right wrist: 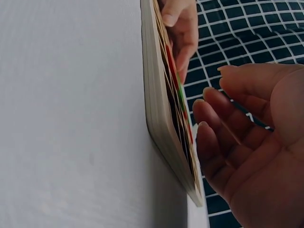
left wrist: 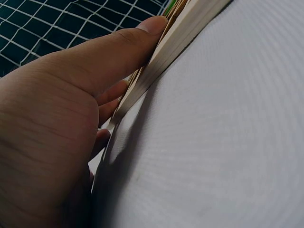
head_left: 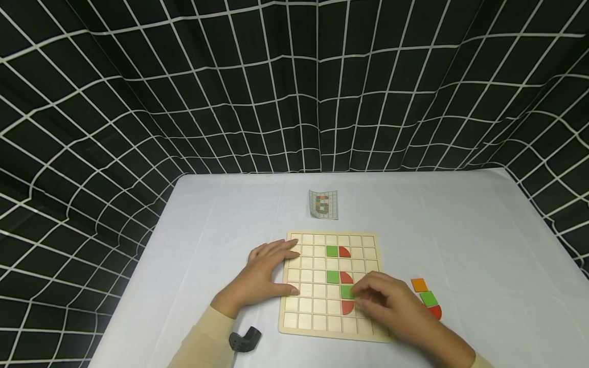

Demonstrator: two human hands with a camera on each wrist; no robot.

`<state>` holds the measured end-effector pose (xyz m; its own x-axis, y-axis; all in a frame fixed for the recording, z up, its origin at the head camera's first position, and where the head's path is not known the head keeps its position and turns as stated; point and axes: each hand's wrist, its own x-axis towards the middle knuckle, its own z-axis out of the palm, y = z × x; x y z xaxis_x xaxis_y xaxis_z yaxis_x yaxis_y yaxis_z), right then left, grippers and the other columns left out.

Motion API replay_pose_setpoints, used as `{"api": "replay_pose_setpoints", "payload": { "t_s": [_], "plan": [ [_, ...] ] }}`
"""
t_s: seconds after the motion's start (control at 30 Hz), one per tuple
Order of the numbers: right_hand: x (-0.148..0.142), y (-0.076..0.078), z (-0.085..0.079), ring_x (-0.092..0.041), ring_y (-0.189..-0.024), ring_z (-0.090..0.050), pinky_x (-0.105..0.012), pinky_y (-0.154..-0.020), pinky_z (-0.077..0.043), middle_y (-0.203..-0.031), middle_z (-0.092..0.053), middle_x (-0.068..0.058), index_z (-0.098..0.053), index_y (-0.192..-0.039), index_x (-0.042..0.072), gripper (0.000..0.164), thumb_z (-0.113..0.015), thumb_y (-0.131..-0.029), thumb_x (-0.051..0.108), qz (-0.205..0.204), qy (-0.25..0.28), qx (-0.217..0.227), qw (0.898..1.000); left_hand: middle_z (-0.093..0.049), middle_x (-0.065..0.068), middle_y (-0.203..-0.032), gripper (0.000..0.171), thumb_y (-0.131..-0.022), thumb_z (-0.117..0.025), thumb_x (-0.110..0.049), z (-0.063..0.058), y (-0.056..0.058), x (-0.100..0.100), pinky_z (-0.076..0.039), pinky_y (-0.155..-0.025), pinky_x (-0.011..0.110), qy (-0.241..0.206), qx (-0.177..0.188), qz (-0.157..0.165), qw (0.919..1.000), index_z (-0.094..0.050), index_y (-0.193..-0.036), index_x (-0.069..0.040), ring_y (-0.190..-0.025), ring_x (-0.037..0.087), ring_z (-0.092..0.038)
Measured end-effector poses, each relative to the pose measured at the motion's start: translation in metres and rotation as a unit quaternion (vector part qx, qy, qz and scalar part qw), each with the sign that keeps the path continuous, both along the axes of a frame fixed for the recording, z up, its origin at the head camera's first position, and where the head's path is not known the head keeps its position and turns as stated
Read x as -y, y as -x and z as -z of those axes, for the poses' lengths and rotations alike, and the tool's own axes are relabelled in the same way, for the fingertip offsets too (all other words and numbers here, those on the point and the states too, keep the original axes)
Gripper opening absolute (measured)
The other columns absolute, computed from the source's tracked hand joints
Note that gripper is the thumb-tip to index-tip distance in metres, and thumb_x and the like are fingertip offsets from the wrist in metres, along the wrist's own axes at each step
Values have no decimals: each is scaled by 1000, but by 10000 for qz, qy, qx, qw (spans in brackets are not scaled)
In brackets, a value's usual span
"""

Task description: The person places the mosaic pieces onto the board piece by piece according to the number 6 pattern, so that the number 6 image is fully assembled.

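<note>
A square wooden grid board (head_left: 322, 336) lies flat on the table. My left hand (head_left: 264, 276) rests on its left edge, fingers spread, with the thumb (left wrist: 142, 35) over the rim in the left wrist view. My right hand (head_left: 391, 301) is over the board's right part, fingertips beside a green square tile (head_left: 347, 292). In the right wrist view its fingers (right wrist: 216, 107) are loosely bent and hold nothing. A red quarter-round tile (head_left: 347, 307) lies just below that green tile. Above it are another green square (head_left: 333, 276) and red quarter-round (head_left: 346, 277), and higher a third such pair (head_left: 332, 251).
Right of the board lie an orange square tile (head_left: 419, 285), a green square tile (head_left: 428, 298) and a red rounded piece (head_left: 435, 311). A small printed pattern card (head_left: 323, 204) lies beyond the board. By the left sleeve is a dark curved object (head_left: 245, 340).
</note>
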<state>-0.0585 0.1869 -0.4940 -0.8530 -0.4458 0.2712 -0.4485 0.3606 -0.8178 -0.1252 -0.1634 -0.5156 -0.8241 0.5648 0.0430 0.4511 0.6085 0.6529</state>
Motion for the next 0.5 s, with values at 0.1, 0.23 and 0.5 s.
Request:
{"api": "replay_pose_setpoints", "payload": {
  "t_s": [0.1,0.23,0.5],
  "plan": [
    [-2,1,1,-10,-86,-65,-24,-74,-56,-102,-73,12,-77,-109,22,28,-85,-93,0,38,42,-95,9999,-37,-3,-174,76,-86,-91,-50,0,0,0,-9,-126,56,-1,0,-1,10000,-63,-149,-17,-160,25,-28],
    [-6,3,1,-11,-87,-66,-23,-75,-56,-103,-72,11,-77,-111,19,30,-84,-92,-3,65,146,-197,9997,-36,-4,-174,76,-86,-91,-51,0,0,0,-9,-126,56,3,-12,1,10000,-63,-149,-18,-160,24,-28],
    [-16,6,-3,-13,-87,-68,-22,-76,-57,-105,-74,5,-76,-114,14,31,-85,-91,-4,309,157,-65,9994,-36,-4,-174,77,-85,-91,-52,1,1,0,-9,-126,56,3,-33,0,10000,-63,-149,-19,-160,25,-28]
  ]
}}
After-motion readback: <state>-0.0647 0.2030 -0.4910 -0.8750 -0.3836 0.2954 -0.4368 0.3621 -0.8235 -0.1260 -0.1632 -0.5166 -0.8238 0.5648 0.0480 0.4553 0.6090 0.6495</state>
